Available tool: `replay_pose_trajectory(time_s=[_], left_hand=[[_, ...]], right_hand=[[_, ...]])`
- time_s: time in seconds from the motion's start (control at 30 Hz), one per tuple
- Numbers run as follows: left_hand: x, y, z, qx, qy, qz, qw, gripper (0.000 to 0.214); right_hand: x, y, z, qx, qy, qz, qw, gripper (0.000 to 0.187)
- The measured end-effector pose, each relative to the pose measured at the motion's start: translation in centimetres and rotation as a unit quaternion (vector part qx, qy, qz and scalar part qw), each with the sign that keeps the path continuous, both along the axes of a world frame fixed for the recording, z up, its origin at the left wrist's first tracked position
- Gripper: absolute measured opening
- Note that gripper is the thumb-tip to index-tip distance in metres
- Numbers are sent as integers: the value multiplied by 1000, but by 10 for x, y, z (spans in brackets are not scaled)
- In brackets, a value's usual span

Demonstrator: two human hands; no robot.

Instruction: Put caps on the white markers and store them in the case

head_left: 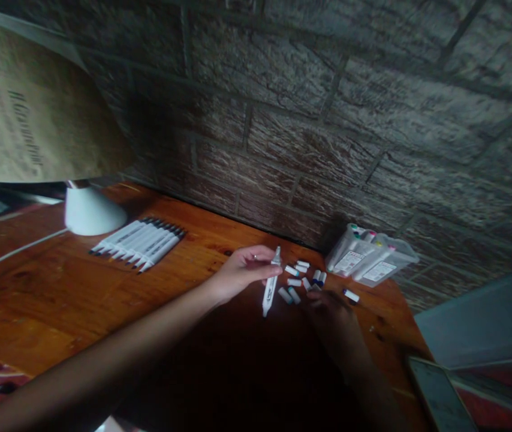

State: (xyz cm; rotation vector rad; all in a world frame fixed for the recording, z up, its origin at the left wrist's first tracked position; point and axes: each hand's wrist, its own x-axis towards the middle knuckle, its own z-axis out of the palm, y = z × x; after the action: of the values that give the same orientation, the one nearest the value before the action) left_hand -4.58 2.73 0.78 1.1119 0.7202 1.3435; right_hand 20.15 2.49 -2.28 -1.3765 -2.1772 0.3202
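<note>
Marker point(270, 293), one: pinched in the left hand point(247, 271), over the table point(206, 235) beside loose caps point(294, 282). Right hand point(337, 327): at the caps, shadowed, grip cannot be told. Marker row point(141, 242): near the lamp point(92, 210).

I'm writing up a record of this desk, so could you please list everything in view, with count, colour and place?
Wall: one, grey-brown brick, behind the table
Table: one, orange-brown wood, below
Lamp: one, tan shade, white base, left
Cord: one, white, left of the lamp base
Row of markers: several, white with dark ends, beside the lamp
Held marker: one, white, in the left hand
Loose caps: about eleven, white with mostly bluish ends, near the hands
Holder with markers: one, translucent, right, by the wall
Likely phone: one, dark, lower right
Left hand: one, centre
Right hand: one, shadowed, at the caps
</note>
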Motion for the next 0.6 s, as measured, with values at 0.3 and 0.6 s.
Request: replay_pose_trajectory(time_s=[0.3, 0.6], left_hand=[[2, -3, 6, 4, -19, -7, 1000, 22], [2, -2, 4, -2, -9, 37, 999, 24]], right_hand=[[-7, -8, 10, -52, 7, 68, 996, 26], [-5, -10, 11, -58, 21, 75, 995, 26]])
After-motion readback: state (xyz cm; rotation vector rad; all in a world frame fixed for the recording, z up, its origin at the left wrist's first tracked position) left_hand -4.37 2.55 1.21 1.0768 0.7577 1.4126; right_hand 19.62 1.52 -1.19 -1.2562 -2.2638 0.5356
